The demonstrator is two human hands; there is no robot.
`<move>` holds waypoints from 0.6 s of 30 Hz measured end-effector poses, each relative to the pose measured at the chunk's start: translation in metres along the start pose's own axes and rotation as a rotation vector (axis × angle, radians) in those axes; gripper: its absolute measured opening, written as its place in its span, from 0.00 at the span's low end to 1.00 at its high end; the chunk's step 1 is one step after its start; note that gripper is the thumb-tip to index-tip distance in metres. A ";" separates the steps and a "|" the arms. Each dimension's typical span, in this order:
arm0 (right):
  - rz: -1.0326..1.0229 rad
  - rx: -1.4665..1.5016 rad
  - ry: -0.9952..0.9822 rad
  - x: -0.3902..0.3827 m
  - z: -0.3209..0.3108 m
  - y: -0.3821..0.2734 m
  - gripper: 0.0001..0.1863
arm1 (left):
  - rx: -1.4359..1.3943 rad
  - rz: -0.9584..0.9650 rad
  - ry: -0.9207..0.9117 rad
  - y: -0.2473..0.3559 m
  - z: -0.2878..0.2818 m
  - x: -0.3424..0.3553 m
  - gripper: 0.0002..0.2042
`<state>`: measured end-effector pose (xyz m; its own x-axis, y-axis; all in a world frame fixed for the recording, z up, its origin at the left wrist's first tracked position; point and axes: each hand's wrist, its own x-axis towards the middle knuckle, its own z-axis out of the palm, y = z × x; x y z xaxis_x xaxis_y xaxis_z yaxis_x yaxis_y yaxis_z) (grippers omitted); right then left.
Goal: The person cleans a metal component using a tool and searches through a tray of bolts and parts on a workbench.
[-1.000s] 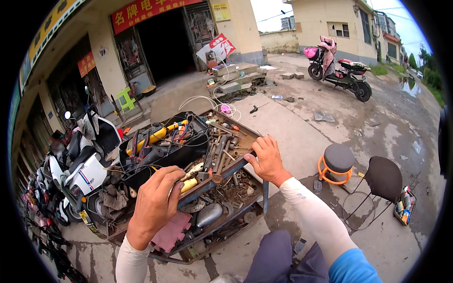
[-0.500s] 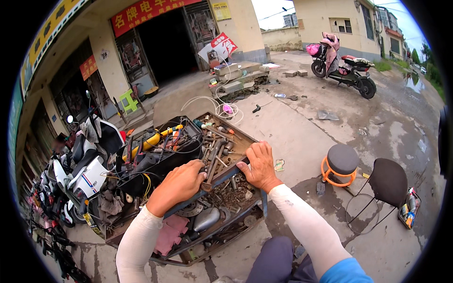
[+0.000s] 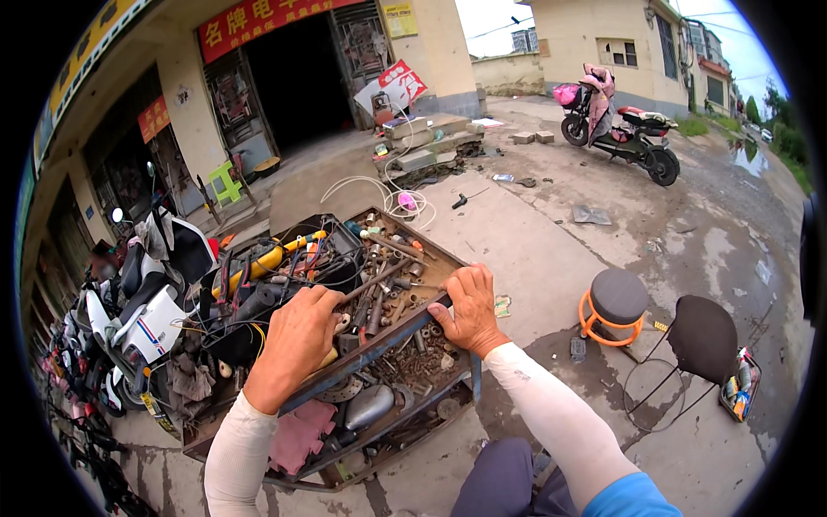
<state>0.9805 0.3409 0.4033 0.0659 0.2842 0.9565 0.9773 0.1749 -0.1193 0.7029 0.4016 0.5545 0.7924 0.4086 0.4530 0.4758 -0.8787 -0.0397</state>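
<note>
My left hand (image 3: 297, 345) is over the near side of the cart's top tray, fingers curled down among the tools. What they close on is hidden; a long rusty rod (image 3: 376, 280) runs away from the fingertips, and a yellowish handle (image 3: 327, 358) shows below the hand. My right hand (image 3: 471, 312) grips the near right corner of the tray's rim (image 3: 405, 326), thumb on the inner side. Sockets, wrenches and bolts (image 3: 405, 293) fill the tray's right part. A black bin (image 3: 228, 332) with yellow-handled tools (image 3: 267, 265) and cables takes up the left.
A lower tray holds loose bolts (image 3: 405, 366), a silver rounded part (image 3: 370, 407) and a pink cloth (image 3: 301, 435). Parked scooters (image 3: 151, 332) crowd the left. To the right stand a round stool (image 3: 618, 297) and a dark chair (image 3: 702, 339). A white hose (image 3: 362, 181) lies beyond the cart.
My left hand has drawn back to the left and turned more upright. The near end of a long rod has swung left with it. The right hand stays on the rim.
</note>
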 end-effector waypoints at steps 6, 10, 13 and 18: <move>0.004 0.010 0.004 0.005 0.000 -0.004 0.27 | 0.099 0.037 0.125 -0.031 0.016 0.002 0.15; 0.020 0.013 -0.030 0.002 0.001 -0.004 0.27 | -0.002 0.025 -0.015 -0.008 0.002 -0.006 0.12; 0.050 -0.010 -0.051 -0.002 -0.004 0.003 0.27 | -0.082 0.077 -0.060 0.022 -0.002 -0.010 0.14; 0.048 0.035 -0.067 -0.001 0.003 -0.011 0.28 | 0.301 0.083 0.339 -0.013 -0.013 -0.038 0.24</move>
<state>0.9692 0.3418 0.4031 0.0980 0.3553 0.9296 0.9657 0.1919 -0.1751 0.6614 0.3943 0.5489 0.6862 0.1921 0.7015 0.5457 -0.7737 -0.3219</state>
